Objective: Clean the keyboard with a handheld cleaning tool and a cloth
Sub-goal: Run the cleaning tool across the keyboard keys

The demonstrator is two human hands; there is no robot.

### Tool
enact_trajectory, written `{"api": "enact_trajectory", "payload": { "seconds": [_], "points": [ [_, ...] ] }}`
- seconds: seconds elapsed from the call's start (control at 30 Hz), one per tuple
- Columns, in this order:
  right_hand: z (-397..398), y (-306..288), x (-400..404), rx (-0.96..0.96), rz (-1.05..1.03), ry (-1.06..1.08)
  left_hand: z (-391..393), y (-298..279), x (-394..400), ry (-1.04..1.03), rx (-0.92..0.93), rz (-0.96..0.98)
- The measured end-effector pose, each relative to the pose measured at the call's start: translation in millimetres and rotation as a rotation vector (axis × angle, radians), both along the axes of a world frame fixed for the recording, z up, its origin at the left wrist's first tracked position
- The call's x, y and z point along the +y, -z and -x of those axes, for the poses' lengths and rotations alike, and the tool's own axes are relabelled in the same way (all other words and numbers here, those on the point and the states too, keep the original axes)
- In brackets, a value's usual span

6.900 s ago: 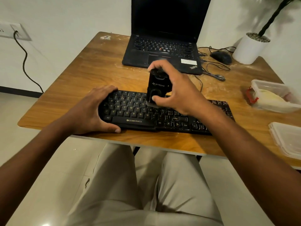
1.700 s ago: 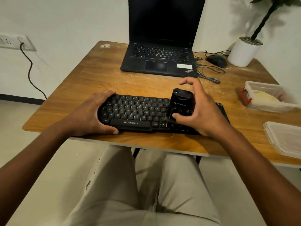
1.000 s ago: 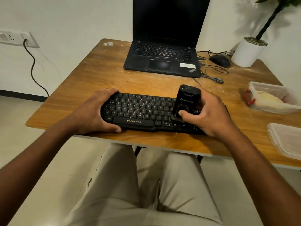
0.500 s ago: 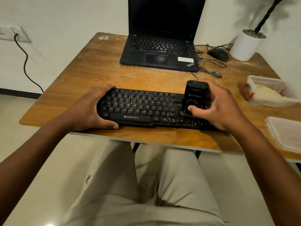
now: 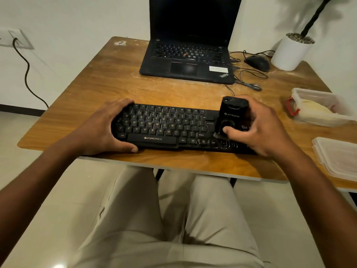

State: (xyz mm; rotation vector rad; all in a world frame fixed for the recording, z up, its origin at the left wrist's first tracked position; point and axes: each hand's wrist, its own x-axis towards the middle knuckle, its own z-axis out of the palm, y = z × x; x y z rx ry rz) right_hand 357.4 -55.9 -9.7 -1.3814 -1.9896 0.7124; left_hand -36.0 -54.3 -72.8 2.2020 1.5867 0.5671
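Two hands busy: my left hand (image 5: pixel 104 128) grips keyboard (image 5: pixel 170 128) at 9 o'clock, stops sliding; right hand (image 5: pixel 258 126) wraps cleaning tool (image 5: pixel 230 117), 3 o'clock end.

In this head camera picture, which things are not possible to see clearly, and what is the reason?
- Keyboard, right end: hidden by the right hand and the cleaning tool it grips.
- Tool's underside touching the keys: hidden by its own body.
- Keyboard's left edge: covered by the left hand.
- Stacked lids and plant pot: cut off by the picture's edges.
- Cloth: not identifiable in the head view.
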Motion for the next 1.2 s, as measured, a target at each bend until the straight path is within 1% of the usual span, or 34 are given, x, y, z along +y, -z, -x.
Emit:
{"api": "enact_trajectory", "payload": {
  "seconds": [0.13,0.23,0.3,0.43,0.57,0.63,0.7,0.77,0.83,0.97,1.07,1.13,1.2],
  "points": [
    [31,-2,-1,0.12,-0.016,-0.024,-2,-3,-1,-0.009,0.01,0.015],
    [61,5,-6,0.116,-0.021,-0.149,-2,-4,-2,-0.014,0.022,0.022],
    [65,12,-8,0.085,-0.012,-0.2,-3,-5,-2,-0.009,0.025,0.022],
    [36,9,-8,-0.019,0.054,-0.143,-3,-4,-1,-0.009,0.025,0.009],
    [12,-4,-8,-0.079,0.039,-0.105,-3,-4,-1,-0.01,0.014,0.018],
    [18,-10,-7,-0.068,0.012,-0.1,-3,-5,-2,-0.011,0.008,0.029],
    [37,-10,-7,-0.004,-0.011,-0.097,-2,-4,-2,-0.013,0.006,0.038],
    [57,-1,-9,0.058,-0.027,-0.147,-1,-3,-1,-0.019,0.007,0.045],
    [64,11,-10,0.056,-0.025,-0.197,-1,-3,-1,-0.023,0.0,0.038],
    [31,0,-4,-0.074,0.087,-0.162,-1,-2,-1,-0.012,-0.004,0.018],
    [6,-14,0,-0.158,0.101,-0.12,0,-1,0,-0.004,-0.006,0.015],
    [5,-20,1,-0.118,0.063,-0.079,0,-1,0,-0.004,-0.003,0.018],
    [16,-21,0,-0.015,0.033,-0.045,0,-1,0,-0.008,0.002,0.017]
  ]
}}
